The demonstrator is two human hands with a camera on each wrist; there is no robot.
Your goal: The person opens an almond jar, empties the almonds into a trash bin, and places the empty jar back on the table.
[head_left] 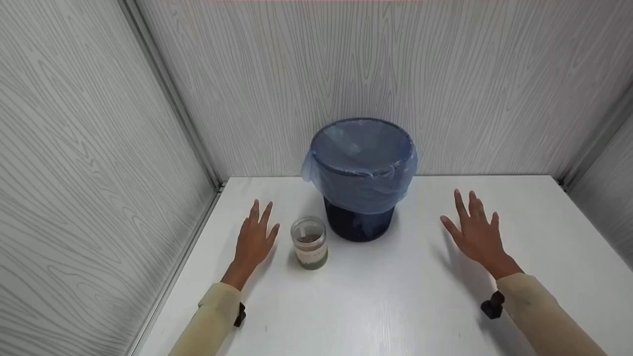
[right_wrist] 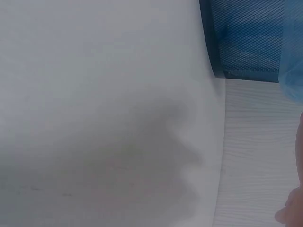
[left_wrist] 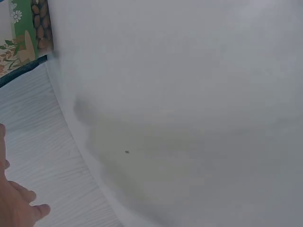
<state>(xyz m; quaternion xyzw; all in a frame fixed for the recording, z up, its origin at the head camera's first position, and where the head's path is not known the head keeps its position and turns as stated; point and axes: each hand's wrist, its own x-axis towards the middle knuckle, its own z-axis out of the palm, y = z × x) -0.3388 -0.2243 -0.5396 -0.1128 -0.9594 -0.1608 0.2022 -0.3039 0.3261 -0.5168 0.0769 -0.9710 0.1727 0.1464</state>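
White table between grey walls: both hands flat, fingers spread, left hand beside jar, right hand apart.

Clear labelled jar upright beside lined bin.

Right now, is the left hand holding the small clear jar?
No: the left hand lies flat and open on the white table, beside the small clear jar.
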